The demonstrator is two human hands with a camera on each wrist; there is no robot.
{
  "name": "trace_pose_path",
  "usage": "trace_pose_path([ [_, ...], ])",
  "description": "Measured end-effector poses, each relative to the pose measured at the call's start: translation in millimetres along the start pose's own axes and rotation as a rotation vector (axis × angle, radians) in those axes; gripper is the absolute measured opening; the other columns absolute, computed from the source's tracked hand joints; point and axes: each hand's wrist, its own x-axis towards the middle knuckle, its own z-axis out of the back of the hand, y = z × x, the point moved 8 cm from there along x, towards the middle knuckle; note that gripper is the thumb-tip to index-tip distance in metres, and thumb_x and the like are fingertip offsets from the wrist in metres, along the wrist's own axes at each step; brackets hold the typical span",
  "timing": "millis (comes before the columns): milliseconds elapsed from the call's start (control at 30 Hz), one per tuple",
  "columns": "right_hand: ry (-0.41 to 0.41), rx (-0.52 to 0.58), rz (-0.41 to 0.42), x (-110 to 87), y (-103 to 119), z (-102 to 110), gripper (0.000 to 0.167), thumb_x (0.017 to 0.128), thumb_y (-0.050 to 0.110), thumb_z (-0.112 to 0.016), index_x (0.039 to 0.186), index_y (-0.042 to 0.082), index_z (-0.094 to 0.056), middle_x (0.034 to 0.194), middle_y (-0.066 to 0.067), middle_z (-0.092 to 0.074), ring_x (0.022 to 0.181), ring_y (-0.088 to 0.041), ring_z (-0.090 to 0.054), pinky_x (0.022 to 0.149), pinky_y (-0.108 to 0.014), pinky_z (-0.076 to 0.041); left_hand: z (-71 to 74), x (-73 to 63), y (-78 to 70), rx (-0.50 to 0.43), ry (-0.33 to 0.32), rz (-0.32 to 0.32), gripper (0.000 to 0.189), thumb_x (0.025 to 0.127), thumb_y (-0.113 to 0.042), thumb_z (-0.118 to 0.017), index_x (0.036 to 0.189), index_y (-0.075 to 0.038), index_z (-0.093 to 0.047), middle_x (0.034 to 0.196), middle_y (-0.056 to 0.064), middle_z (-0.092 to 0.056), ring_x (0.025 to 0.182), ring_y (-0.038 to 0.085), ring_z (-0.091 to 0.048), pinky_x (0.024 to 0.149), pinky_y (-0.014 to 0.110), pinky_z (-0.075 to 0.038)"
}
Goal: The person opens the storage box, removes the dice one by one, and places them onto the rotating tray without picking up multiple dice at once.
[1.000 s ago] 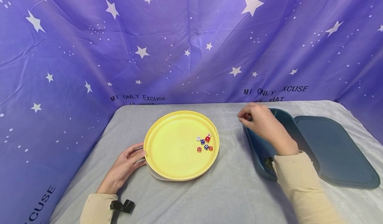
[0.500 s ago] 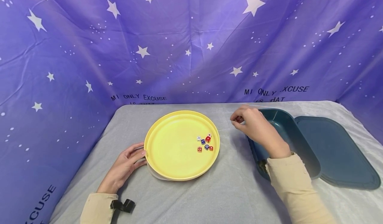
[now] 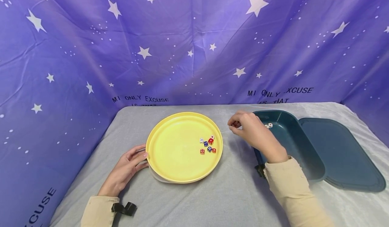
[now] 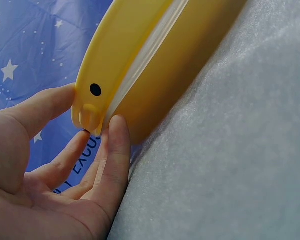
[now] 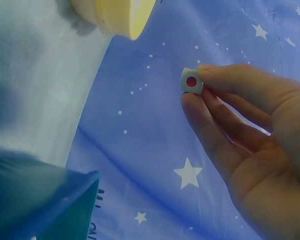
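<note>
Pinched between thumb and fingers of my right hand [image 3: 247,127] is a white die [image 5: 191,81] with a red pip facing the right wrist camera. That hand is held between the yellow round tray [image 3: 170,149] and a dark teal box [image 3: 313,159]. Several small red, blue and white dice [image 3: 209,149] lie at the tray's right side. My left hand [image 3: 127,168] holds the tray's left rim, thumb above and fingers below. In the left wrist view, the tray's side [image 4: 120,55] shows a black dot and a small tab, with a whitish band underneath.
White dice [image 3: 268,125] sit in the far-left part of the teal box, partly hidden by my right hand. A teal lid [image 3: 343,152] lies flat to the box's right. Behind the grey cloth-covered table [image 3: 212,203] hangs a purple star-patterned curtain [image 3: 188,51].
My right hand has moved left from over the teal box toward the tray, uncovering white dice in the box. My left hand and the dice on the tray have stayed put.
</note>
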Motion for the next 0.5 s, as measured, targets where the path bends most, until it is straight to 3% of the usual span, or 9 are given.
trace_pose_path([
  [500, 0.029, 0.04, 0.055, 2.7, 12, -28, 0.008, 0.085, -0.002, -0.072, 0.093, -0.001, -0.075, 0.087, -0.006, -0.066, 0.081, -0.017, -0.066, 0.074, -0.033, -0.061, 0.1, 0.4, 0.3, 0.01, 0.0, -0.011, 0.057, 0.098, -0.01, -0.063, 0.145, 0.005, -0.036, 0.122, 0.003, -0.062, 0.109, 0.012, -0.064, 0.096, 0.037, -0.058],
])
